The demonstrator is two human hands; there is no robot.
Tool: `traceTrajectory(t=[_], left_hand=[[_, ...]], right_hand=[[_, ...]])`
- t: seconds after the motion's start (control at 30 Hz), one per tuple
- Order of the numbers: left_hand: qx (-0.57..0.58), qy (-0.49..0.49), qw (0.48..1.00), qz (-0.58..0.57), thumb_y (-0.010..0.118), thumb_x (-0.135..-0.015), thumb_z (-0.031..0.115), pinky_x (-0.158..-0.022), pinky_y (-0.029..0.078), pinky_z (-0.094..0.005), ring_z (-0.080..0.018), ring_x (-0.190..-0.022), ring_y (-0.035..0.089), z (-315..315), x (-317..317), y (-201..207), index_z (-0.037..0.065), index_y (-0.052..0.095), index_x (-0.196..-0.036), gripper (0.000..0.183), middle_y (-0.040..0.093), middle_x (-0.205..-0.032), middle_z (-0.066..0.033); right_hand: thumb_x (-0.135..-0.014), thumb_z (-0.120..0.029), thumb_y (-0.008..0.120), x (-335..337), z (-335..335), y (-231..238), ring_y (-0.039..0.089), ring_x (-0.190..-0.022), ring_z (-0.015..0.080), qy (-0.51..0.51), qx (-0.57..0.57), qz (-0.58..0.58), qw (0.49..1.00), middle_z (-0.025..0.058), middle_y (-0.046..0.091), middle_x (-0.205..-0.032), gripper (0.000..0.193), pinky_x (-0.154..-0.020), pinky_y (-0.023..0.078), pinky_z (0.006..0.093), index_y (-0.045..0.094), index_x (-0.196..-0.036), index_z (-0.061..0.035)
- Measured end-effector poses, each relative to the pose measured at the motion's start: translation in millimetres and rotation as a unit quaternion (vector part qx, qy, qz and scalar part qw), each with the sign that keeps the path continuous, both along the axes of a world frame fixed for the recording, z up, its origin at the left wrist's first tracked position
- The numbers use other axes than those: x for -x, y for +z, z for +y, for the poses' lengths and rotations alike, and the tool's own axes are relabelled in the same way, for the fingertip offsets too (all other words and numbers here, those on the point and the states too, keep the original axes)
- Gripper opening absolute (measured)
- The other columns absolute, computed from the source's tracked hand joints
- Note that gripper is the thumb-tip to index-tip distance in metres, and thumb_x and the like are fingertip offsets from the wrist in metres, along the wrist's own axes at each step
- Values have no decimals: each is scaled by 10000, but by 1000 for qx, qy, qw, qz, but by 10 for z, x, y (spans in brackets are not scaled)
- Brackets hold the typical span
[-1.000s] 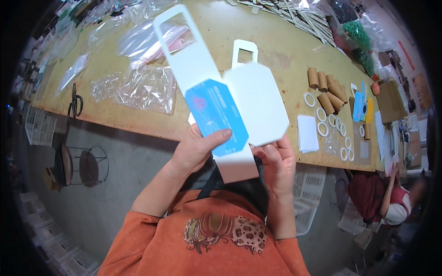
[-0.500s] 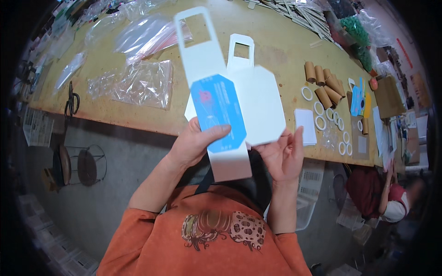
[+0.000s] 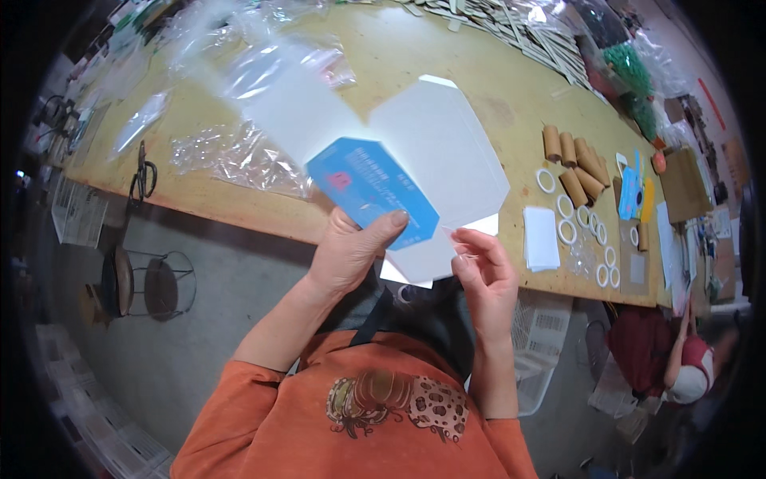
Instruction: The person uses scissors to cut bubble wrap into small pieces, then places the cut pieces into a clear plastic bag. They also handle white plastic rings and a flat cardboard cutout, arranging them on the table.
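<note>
My left hand (image 3: 347, 254) grips an unfolded white cardboard box blank (image 3: 443, 152) together with a blue printed eight-sided card (image 3: 371, 188). Its thumb presses on the card's face, while the other fingers are hidden underneath. Broad white panels spread up and to the right from the card, and the upper left panel is smeared by motion. At the blank's lower right edge my right hand (image 3: 488, 275) has its fingers curled, thumb and forefinger closing on a small flap. Another white sheet edge shows under the blank.
Clear plastic bags (image 3: 239, 160) and black scissors (image 3: 142, 177) lie on the table's left. To the right are brown cardboard tubes (image 3: 586, 164), white tape rings (image 3: 566, 231) and a white paper stack (image 3: 541, 238). A stool (image 3: 162, 287) stands at left; another person (image 3: 690, 367) is at right.
The blank and blue card have turned anticlockwise, their top swinging left. My right hand has gone from open fingers under the edge to curled fingers at the lower flap.
</note>
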State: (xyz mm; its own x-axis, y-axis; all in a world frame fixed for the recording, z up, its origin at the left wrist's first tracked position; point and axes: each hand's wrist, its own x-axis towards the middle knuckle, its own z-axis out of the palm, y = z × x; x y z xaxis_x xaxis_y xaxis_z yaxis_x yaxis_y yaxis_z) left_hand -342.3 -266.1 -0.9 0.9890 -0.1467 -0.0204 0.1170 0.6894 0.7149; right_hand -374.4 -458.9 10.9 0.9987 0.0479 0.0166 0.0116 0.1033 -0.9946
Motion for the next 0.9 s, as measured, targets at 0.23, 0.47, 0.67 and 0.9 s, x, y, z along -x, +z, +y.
traceTrajectory(t=[0.23, 0.47, 0.67, 0.9], left_hand=[[-117, -134, 984, 19, 666, -871, 72, -880, 498, -294, -130, -985, 612, -109, 126, -1, 40, 601, -1175, 312, 654, -1077, -29], [-195, -104, 975, -2, 667, -860, 122, -880, 499, -302, -143, -1044, 587, 52, 25, 159, 20, 466, -1322, 514, 604, -1170, -75], [-89, 13, 995, -44, 561, -924, 78, -877, 509, -293, -132, -1022, 600, 209, -270, 331, 29, 392, -1405, 513, 599, -1178, -77], [-109, 0, 994, -29, 576, -916, 84, -867, 517, -295, -138, -1021, 611, 255, -236, 287, 21, 450, -1371, 477, 609, -1196, -100]], right_hand=[[-799, -16, 684, 2, -28, -24, 590, -1009, 180, 33, -220, 127, 967, 99, 604, -1139, 517, -879, 483, 297, 496, -1280, -4], [-770, -15, 702, 118, -102, -148, 561, -1109, 231, 17, -145, 122, 982, 108, 572, -1215, 594, -972, 446, 357, 459, -1312, 13], [-756, -90, 742, 227, -159, -182, 533, -1155, 237, 80, -113, 93, 986, 107, 562, -1244, 644, -998, 408, 358, 455, -1322, 17], [-751, -146, 769, 263, -170, -201, 531, -1154, 237, 92, -86, 87, 988, 103, 565, -1243, 656, -994, 406, 361, 472, -1313, 11]])
